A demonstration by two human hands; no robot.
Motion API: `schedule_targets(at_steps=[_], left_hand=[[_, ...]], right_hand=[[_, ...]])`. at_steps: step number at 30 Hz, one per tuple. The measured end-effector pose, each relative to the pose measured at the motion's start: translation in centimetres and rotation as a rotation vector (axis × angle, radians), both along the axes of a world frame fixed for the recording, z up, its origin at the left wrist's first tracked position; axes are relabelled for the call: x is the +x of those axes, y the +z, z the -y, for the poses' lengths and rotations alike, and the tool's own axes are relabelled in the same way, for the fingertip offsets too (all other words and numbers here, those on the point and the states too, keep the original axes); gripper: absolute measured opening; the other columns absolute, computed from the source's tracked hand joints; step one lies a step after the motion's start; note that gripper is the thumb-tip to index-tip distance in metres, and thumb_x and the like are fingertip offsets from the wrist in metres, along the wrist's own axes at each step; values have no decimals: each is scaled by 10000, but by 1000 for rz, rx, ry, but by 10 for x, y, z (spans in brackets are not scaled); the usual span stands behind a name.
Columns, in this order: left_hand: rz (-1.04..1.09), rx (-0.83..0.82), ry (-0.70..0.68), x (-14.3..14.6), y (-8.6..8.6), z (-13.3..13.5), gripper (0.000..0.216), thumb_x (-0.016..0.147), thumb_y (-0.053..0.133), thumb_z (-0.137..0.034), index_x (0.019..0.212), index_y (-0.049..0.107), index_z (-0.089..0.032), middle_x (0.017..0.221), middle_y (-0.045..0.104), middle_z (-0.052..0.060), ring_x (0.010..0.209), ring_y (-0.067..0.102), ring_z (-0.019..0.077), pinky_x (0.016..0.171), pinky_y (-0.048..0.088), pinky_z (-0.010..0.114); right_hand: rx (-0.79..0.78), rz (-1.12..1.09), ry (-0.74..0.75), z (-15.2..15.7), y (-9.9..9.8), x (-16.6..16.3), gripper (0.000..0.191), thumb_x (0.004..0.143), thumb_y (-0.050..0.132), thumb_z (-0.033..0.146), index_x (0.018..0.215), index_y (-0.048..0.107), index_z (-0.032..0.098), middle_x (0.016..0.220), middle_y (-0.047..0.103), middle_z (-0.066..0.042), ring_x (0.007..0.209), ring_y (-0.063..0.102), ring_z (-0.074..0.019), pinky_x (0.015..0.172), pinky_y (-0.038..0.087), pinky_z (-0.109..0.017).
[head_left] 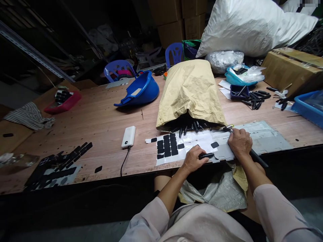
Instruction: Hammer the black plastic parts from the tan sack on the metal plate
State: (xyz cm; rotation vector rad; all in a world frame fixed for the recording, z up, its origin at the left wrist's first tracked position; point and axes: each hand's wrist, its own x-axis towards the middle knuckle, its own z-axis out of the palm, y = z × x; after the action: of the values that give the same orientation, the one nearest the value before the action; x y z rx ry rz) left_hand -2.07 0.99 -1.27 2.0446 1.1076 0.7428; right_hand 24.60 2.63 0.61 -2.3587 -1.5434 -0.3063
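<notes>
Your left grip (194, 159): clamped on slim black cylindrical piece (206, 156); best braced steady. Beside it, your right grip (240, 143): clamped around black-handled, metal-headed tool (259, 159).

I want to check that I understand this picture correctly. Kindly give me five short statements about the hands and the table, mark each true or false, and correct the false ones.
1. The left hand holds a black cylindrical piece. True.
2. The right hand is empty. False: the right hand grips a dark-handled tool.
3. A cable runs from the white device on the table. True.
4. The yellowish sack is closed at the end near the person. False: that end of the yellowish sack is open, and black pieces show at it.
5. A blue scoop-like container lies to the left of the sack. True.
</notes>
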Motion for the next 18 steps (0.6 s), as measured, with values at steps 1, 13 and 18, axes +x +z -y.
schedule_targets(at_steps=[1,13,18], left_hand=[[4,-8,9,1,0,0,159,821,888,-221,949,794,-222,941,687,25,876,649,189,835,534,304],[-6,-95,68,7,5,0,198,768,915,-182,921,794,-217,924,706,5,860,651,179,799,508,286],[-2,-105,70,8,7,0,172,771,910,-190,894,796,-225,898,698,-2,859,647,182,807,510,291]], right_hand=[[-4,-14,-3,0,1,0,401,1027,469,296,1278,740,140,1101,652,-180,983,527,-286,772,339,-381],[388,-493,338,60,23,-21,329,1040,547,404,1224,752,224,1055,734,-97,971,676,-243,870,547,-376],[315,-654,496,102,15,-64,278,1058,572,353,1232,752,232,1027,780,-75,949,738,-219,865,588,-350]])
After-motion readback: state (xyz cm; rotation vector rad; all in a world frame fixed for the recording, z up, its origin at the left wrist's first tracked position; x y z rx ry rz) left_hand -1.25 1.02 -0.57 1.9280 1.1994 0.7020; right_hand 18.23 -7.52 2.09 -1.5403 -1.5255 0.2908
